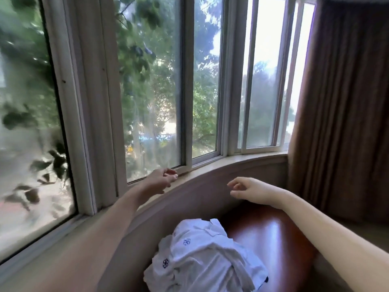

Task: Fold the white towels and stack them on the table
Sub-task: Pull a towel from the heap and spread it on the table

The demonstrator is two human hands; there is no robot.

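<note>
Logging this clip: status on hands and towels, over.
Empty, loosely curled: left hand, right hand, up by the window sill. Unfolded heap of white towels on the table. No obstruction seen.

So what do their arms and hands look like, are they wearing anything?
Nothing is worn. The left hand and right hand have no gloves, and no watch or bracelet shows at the wrists. The left arm and right arm are uncovered, no sleeves in view.
</note>
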